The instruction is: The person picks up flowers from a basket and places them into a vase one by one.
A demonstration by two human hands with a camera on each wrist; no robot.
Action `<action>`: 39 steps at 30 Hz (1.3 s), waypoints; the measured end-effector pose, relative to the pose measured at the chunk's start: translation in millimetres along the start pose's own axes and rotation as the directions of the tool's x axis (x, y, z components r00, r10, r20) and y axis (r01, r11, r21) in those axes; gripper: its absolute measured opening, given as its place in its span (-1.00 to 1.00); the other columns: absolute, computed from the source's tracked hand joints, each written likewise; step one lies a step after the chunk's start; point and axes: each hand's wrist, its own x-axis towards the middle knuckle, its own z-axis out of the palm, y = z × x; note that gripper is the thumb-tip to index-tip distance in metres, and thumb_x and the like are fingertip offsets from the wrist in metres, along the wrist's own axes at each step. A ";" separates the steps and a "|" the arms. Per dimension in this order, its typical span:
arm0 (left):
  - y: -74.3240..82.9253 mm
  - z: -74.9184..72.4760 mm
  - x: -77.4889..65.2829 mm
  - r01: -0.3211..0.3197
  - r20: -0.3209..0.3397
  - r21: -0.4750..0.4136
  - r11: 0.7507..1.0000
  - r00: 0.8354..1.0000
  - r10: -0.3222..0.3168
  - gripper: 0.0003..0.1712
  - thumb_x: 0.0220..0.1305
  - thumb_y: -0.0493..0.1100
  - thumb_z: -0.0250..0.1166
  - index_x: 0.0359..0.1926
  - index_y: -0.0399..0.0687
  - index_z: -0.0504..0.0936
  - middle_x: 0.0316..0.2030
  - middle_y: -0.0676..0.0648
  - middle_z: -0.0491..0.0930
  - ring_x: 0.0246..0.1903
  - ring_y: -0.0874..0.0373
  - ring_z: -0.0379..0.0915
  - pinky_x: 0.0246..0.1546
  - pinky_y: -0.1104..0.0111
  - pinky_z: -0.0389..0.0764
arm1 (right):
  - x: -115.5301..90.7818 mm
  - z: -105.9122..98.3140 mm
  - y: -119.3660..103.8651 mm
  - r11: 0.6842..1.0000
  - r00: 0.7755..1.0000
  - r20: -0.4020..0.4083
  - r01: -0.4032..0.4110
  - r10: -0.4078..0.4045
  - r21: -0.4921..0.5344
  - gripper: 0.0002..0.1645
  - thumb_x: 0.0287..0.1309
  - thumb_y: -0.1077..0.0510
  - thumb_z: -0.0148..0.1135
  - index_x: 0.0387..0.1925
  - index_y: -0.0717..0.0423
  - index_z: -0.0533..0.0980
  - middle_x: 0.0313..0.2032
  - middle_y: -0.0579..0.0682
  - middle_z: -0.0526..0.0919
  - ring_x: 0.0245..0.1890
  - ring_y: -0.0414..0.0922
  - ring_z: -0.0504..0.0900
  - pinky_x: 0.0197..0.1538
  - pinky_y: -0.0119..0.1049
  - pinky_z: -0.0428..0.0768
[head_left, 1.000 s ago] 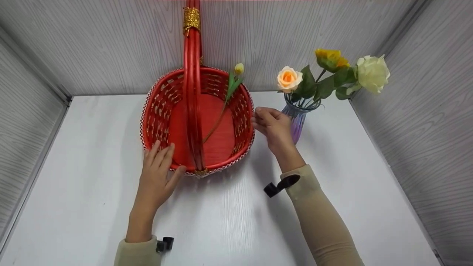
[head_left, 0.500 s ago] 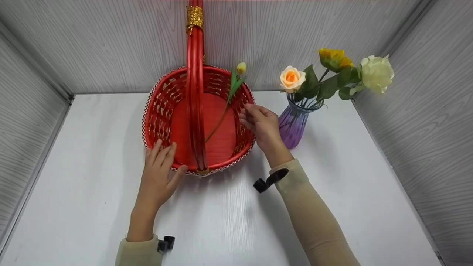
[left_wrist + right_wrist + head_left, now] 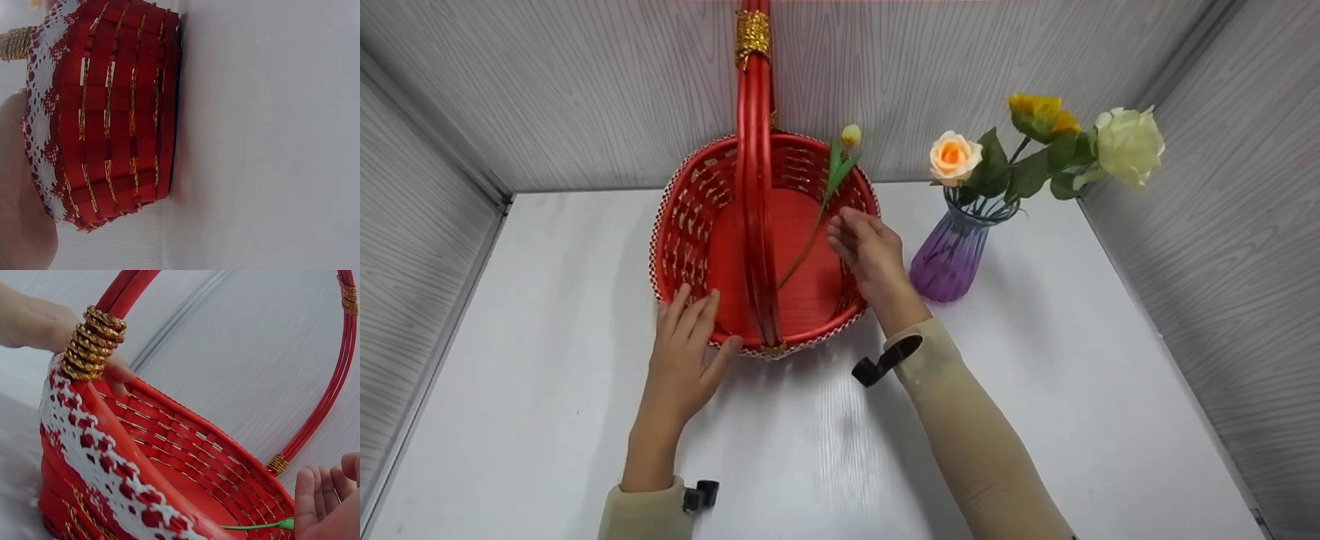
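A red woven basket (image 3: 682, 232) with a tall hooped handle (image 3: 755, 195) stands against the back panel. My left hand (image 3: 681, 360) rests on its near left rim, fingers straight over the edge. In the right wrist view those fingers (image 3: 115, 374) reach past the rim beside the gold-wrapped handle base. Inside leans a pale yellow tulip (image 3: 851, 136), stem on the basket floor and bloom above the back right rim. My right hand (image 3: 868, 251) is over the basket's right side, fingers loosely bent beside the tulip's stem, gripping nothing. The right wrist view shows its fingertips (image 3: 306, 481) near the green stem.
To the basket's right stands a purple-blue glass vase (image 3: 949, 262). It holds a peach rose (image 3: 955, 158), a yellow flower (image 3: 1041, 116) and a cream rose (image 3: 1129, 146), which spread outward. Panels enclose the white table (image 3: 780, 465) at the back and sides.
My right hand has moved left from beside the vase, across the rim to the tulip's stem, uncovering more of the vase. My left hand stays on the rim.
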 end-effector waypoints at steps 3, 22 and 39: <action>-1.2 -0.5 -1.4 0.003 -0.004 -0.001 1.000 1.000 -0.003 -0.20 0.38 0.21 0.17 0.49 -0.09 0.27 0.31 -0.18 0.46 0.54 -0.05 -0.09 0.53 -0.08 -0.17 | 2.8 4.9 1.9 1.000 0.999 -0.021 -0.030 0.030 0.007 -0.73 0.36 0.23 0.22 0.01 0.28 0.57 -0.28 0.06 0.73 -0.29 -0.13 0.73 -0.09 -0.30 0.71; -0.6 -1.6 -5.6 -0.009 -0.016 -0.008 1.000 1.000 0.009 -0.20 0.38 0.19 0.19 0.48 -0.11 0.29 0.30 -0.20 0.46 0.53 -0.11 -0.07 0.53 -0.08 -0.21 | 31.9 26.4 -1.4 0.959 0.953 -0.115 -0.276 0.282 0.058 -0.48 0.40 0.12 0.19 0.33 0.12 0.44 0.33 0.13 0.48 0.31 -0.01 0.49 0.32 -0.20 0.48; 1.0 -1.7 -1.0 -0.010 -0.005 0.002 1.000 1.000 0.010 -0.20 0.38 0.20 0.17 0.49 -0.07 0.27 0.31 -0.19 0.46 0.53 -0.09 -0.07 0.53 -0.05 -0.16 | 51.6 26.3 20.8 0.927 0.901 -0.215 -0.364 0.376 0.094 -0.45 0.36 0.12 0.22 0.31 0.19 0.41 0.31 0.11 0.44 0.31 -0.02 0.42 0.39 -0.21 0.38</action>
